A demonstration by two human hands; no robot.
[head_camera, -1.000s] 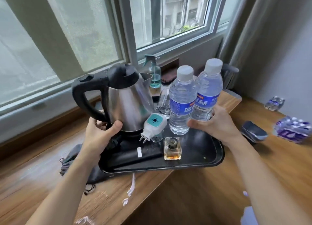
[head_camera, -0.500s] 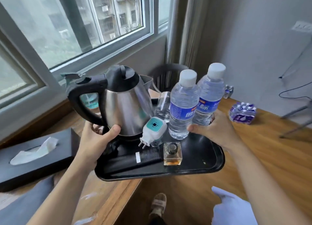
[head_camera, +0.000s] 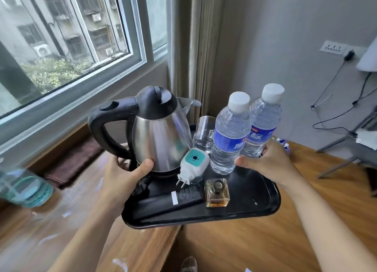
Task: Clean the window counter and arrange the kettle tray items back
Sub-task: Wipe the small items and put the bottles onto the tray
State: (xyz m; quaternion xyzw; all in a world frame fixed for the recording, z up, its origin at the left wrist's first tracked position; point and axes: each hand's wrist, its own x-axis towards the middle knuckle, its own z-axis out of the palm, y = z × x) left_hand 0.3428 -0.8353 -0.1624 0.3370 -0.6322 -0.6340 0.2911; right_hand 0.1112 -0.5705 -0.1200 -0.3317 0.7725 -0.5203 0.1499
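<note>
Evidently both hands carry the loaded tray between them above the surface, left hand steadying the kettle, right hand bracing the bottles against tipping.

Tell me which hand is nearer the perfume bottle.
Right, narrowly. The right hand sits just up and right of the perfume bottle; the left hand is farther left, by the kettle.

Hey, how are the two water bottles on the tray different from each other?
The nearer water bottle stands closer to the kettle, while the farther water bottle stands behind it to the right. The right hand wraps the farther bottle's base; the nearer one is touched only by the thumb, if at all. Both are upright, clear, white-capped, blue-labelled, on the black tray.
</note>
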